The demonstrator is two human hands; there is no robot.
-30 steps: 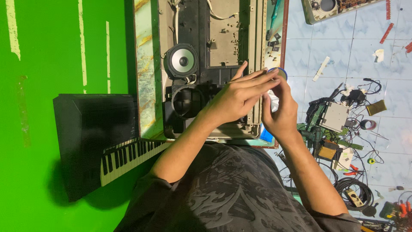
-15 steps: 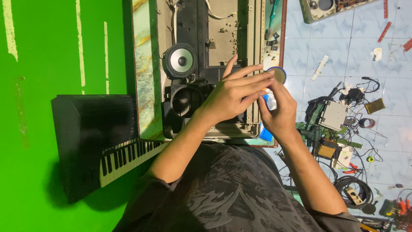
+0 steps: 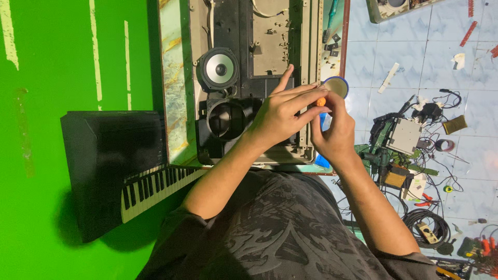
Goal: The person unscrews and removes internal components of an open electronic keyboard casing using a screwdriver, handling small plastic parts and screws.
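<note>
So both hands are seen meeting near the middle of the frame, over the right edge of an opened-up keyboard chassis (image 3: 280,46) that's laid on the bench (image 3: 176,78). The left hand (image 3: 282,111) is spread mostly flat, fingers stretched toward the right, fingertips touching a small orange-tipped tool (image 3: 321,102). The right hand (image 3: 336,132) is curled loosely around that same tool, with a blue bit of it seen just below the orange end. How tightly it's gripped can't really be told, since the left-hand fingers are laid across it.

A small round blue-rimmed tin (image 3: 336,86) is sat right beside the fingertips, at the chassis edge. Inside the chassis, a round speaker (image 3: 219,69) with a silver cone is mounted upper-centre, and a black round speaker housing (image 3: 225,118) is seen just below it, partly covered by the left wrist.

A black piano keyboard (image 3: 150,189) is found at lower left against the green floor area. Over on the right, the tiled floor (image 3: 446,52) is littered with a circuit board (image 3: 404,136), wires and coiled black cable (image 3: 423,223).
</note>
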